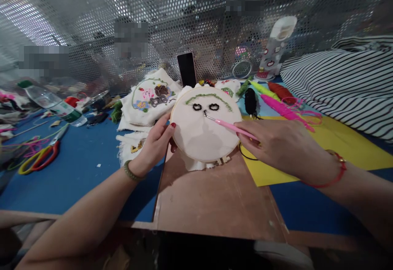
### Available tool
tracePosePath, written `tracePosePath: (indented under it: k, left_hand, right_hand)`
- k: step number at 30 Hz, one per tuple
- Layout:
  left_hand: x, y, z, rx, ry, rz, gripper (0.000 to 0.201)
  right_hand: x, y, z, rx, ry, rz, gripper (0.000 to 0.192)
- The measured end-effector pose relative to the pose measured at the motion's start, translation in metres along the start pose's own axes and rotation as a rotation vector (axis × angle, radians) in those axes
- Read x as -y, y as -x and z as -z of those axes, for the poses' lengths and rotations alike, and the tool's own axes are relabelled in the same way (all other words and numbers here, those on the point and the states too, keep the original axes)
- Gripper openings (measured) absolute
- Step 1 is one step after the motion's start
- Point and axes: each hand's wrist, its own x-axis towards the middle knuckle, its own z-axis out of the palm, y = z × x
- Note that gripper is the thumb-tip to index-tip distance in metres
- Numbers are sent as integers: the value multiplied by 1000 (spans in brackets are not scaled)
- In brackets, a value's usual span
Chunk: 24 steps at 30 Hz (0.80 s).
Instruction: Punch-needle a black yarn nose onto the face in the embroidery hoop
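My left hand (158,141) grips the left edge of a round embroidery hoop (208,145), its thumb on the rim and other fingers behind. White cloth is stretched in the hoop. It bears a green stitched arc (208,97) and two black stitched rings (214,107). In my right hand (276,143) is a pink-handled punch needle (229,125), its thin metal tip touching the cloth at a small black stitch below the rings. Black yarn (245,154) hangs beneath the right hand. A black yarn skein (251,101) lies right of the hoop.
Scissors (41,155) and a plastic bottle (53,104) lie at left. Embroidered cloths (150,98) and a propped phone (187,69) are behind the hoop. Pink yarn (281,107), yellow sheet (344,139) and striped fabric (344,82) are at right. A perforated metal panel (166,28) stands behind.
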Motion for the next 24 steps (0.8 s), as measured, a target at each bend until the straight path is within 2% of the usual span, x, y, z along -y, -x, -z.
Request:
tracePosePath:
  k: [7,15,24]
  left_hand:
    - [2,-1,0,-7,17,-7,35]
    - [2,0,1,-5,2,-4,38]
    - [2,-1,1,3,15,-14,38]
  right_hand:
    - [-1,0,0,2,19,10,29]
    - [-1,-1,1,-86,17,25,27]
    - [-2,-1,-1,-65,7,6,29]
